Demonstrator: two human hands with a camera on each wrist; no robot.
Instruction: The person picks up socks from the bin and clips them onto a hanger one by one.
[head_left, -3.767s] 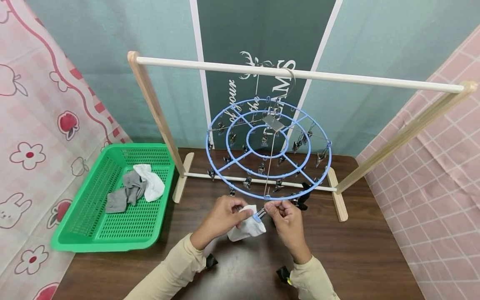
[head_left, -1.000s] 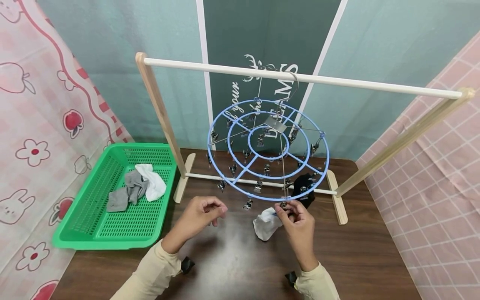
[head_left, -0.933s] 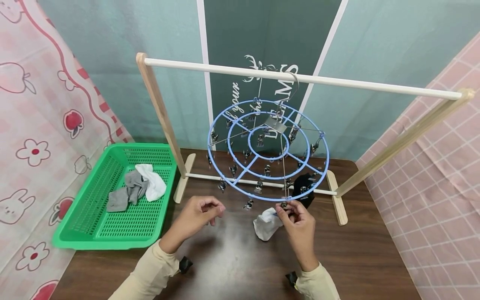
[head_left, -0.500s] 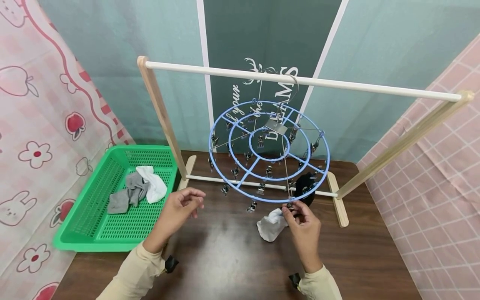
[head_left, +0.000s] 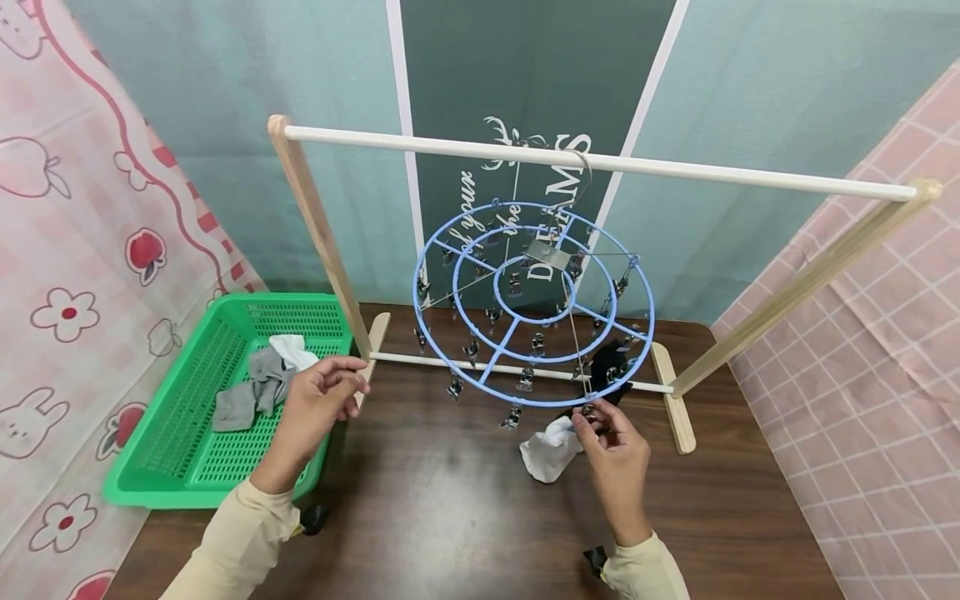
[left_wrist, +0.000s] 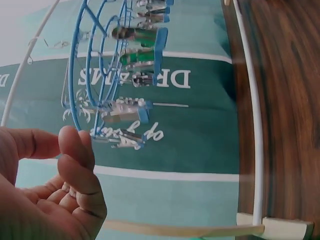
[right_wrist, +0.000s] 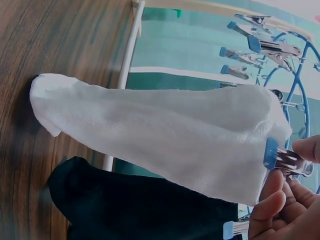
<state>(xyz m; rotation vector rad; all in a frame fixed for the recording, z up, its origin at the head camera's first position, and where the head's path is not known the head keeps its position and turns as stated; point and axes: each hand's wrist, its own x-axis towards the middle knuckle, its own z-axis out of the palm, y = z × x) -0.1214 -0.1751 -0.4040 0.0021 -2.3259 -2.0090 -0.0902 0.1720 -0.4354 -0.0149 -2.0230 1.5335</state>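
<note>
And there's the white sock (right_wrist: 165, 130), hanging long and limp, one corner turned at its lower end, near the worktop (head_left: 450, 517), though whether it touches I can't tell! A silver clip (right_wrist: 289, 161) with a blue tip bites its upper edge, and the right hand (head_left: 621, 454) has that clip pinched between thumb and fingertips. All this right under the near rim of the round hanger (head_left: 534, 322): three blue rings joined by spokes, dangling by a metal hook, more clips strung around it. Over in the green basket (head_left: 202, 498), crumpled grey fabric (head_left: 238, 407) lies against a second white sock (head_left: 291, 350), partly hidden behind the left hand (head_left: 313, 410).
</note>
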